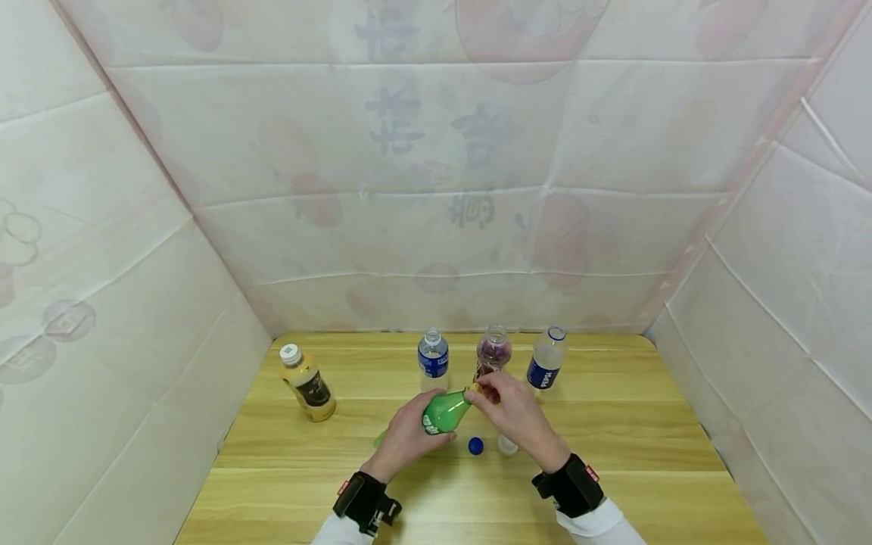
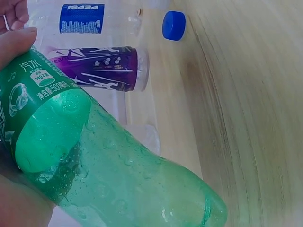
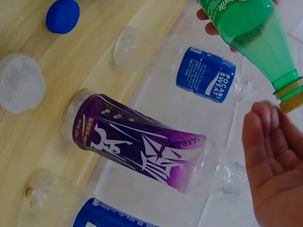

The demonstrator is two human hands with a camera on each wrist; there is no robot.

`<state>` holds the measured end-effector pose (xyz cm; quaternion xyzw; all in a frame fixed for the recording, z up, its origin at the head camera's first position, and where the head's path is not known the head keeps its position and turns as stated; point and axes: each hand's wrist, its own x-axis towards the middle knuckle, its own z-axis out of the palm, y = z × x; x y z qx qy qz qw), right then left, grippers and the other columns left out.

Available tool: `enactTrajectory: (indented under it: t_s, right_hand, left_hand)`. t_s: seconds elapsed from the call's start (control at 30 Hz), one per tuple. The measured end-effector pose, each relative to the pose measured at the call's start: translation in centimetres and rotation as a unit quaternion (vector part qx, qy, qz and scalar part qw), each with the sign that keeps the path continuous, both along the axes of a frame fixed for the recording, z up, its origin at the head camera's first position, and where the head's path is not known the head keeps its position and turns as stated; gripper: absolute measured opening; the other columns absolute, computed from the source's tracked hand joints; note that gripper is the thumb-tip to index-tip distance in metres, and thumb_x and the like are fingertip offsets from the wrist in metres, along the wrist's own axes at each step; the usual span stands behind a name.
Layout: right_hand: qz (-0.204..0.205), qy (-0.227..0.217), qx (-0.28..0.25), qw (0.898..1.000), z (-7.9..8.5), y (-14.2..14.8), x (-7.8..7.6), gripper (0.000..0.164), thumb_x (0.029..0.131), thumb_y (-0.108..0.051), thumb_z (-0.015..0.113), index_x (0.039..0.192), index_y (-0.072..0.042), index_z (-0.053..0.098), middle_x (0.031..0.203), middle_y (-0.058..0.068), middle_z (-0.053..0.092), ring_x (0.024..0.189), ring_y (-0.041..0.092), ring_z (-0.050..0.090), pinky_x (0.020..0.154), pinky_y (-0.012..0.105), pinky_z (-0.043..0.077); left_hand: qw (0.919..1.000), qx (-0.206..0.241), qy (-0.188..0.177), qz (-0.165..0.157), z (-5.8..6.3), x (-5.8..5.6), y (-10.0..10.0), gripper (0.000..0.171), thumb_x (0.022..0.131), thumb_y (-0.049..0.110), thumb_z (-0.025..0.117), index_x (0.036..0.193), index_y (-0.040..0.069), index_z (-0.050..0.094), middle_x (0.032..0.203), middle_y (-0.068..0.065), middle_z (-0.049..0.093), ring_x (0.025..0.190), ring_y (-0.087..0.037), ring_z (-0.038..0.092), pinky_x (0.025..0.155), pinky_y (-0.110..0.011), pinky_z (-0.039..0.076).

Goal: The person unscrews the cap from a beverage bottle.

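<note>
My left hand [image 1: 407, 435] grips a green Sprite bottle [image 1: 446, 412] round its label, tilted with the neck toward the right. Some liquid [image 2: 52, 135] shows inside it, and droplets cling to the wall. At the neck, my right hand [image 1: 511, 409] pinches the yellow cap [image 1: 474, 387] between thumb and forefinger; the cap sits on the bottle's mouth. In the right wrist view the other fingers [image 3: 272, 142] lie below the cap [image 3: 289, 95], and the thumb is out of sight. A blue cap [image 1: 475, 446] and a whitish cap [image 1: 507, 445] lie on the table beneath the hands.
Behind the hands stand three uncapped bottles: a Pocari Sweat bottle [image 1: 433, 362], a purple-labelled bottle [image 1: 493, 352] and a Pepsi bottle [image 1: 543, 371]. A white-capped bottle of yellow drink [image 1: 309, 386] stands left on the wooden table [image 1: 272, 484]. Pale sheeting [image 1: 409, 242] encloses the back and sides.
</note>
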<state>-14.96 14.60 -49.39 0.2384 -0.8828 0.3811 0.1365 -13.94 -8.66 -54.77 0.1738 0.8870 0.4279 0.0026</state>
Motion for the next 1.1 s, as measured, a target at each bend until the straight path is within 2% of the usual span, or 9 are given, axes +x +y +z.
enactTrajectory:
  t_s: [0.07,0.17,0.4,0.57,0.7,0.83,0.97,1.1]
  right_hand:
    - [0.007,0.016,0.003,1.0,0.0,0.0,0.0,0.022,0.093,-0.02,0.08,0.107,-0.006,0.072,0.091,-0.004,0.063,0.076,0.006,0.058,0.063,0.022,0.053]
    - [0.03,0.026,0.002,0.999,0.0,0.1,0.1,0.024,0.094,-0.017,0.078,0.113,-0.005,0.072,0.097,-0.003,0.065,0.082,0.006,0.062,0.069,0.023,0.057]
    - [0.101,0.002,-0.025,0.995,0.3,0.5,0.1,0.031,0.1,-0.013,0.069,0.13,-0.007,0.067,0.12,0.002,0.065,0.1,0.013,0.067,0.083,0.029,0.06]
    - [0.125,-0.007,-0.031,0.992,0.7,0.6,0.2,0.033,0.102,-0.011,0.066,0.135,-0.009,0.065,0.132,0.006,0.063,0.112,0.019,0.066,0.089,0.031,0.06]
    - [0.123,-0.002,-0.049,0.991,0.7,0.7,0.3,0.036,0.1,-0.005,0.067,0.136,-0.006,0.063,0.132,0.01,0.063,0.109,0.022,0.066,0.087,0.032,0.06]
    - [0.096,0.008,-0.063,0.993,0.3,0.6,0.2,0.039,0.096,0.0,0.071,0.134,-0.003,0.062,0.125,0.012,0.064,0.103,0.023,0.065,0.084,0.033,0.06]
    - [0.063,0.016,-0.017,0.998,-1.0,0.4,0.2,0.037,0.093,-0.006,0.077,0.128,-0.004,0.065,0.118,0.006,0.066,0.103,0.019,0.065,0.085,0.034,0.06]
    - [0.057,0.008,0.041,0.998,-2.6,0.0,0.4,0.033,0.094,-0.018,0.078,0.122,-0.005,0.068,0.118,0.003,0.065,0.108,0.019,0.065,0.09,0.037,0.059]
  left_hand:
    - [1.0,0.0,0.003,-0.001,0.0,0.0,0.0,0.079,0.079,0.031,0.091,0.144,0.007,0.055,0.13,-0.012,0.065,0.11,-0.026,0.064,0.088,-0.046,0.057]
    - [1.0,0.003,0.006,-0.003,-0.1,0.0,0.0,0.079,0.078,0.031,0.091,0.144,0.007,0.055,0.13,-0.012,0.065,0.11,-0.027,0.064,0.088,-0.046,0.057]
    - [0.9997,0.024,0.006,-0.006,-0.2,-0.1,0.0,0.08,0.078,0.028,0.091,0.144,0.004,0.053,0.13,-0.013,0.065,0.11,-0.028,0.065,0.088,-0.046,0.057]
    - [0.9991,0.041,0.008,-0.009,-0.2,-0.1,-0.1,0.079,0.079,0.027,0.09,0.144,0.003,0.052,0.128,-0.012,0.065,0.108,-0.027,0.065,0.086,-0.042,0.057]
    - [0.9983,0.057,0.008,-0.007,-0.3,0.0,-0.3,0.077,0.08,0.028,0.09,0.144,0.006,0.053,0.127,-0.01,0.066,0.106,-0.026,0.065,0.084,-0.04,0.057]
    - [0.9974,0.072,0.004,0.007,-0.5,0.0,-0.9,0.074,0.08,0.027,0.09,0.143,0.01,0.054,0.126,-0.011,0.066,0.105,-0.025,0.065,0.083,-0.04,0.057]
    - [0.9958,0.088,0.001,0.023,-0.6,0.1,-1.4,0.075,0.079,0.028,0.09,0.143,0.011,0.054,0.125,-0.012,0.067,0.104,-0.025,0.065,0.082,-0.04,0.057]
    - [0.994,0.104,-0.001,0.034,-0.4,0.3,-1.7,0.075,0.08,0.029,0.089,0.144,0.011,0.054,0.124,-0.012,0.066,0.102,-0.024,0.064,0.081,-0.039,0.056]
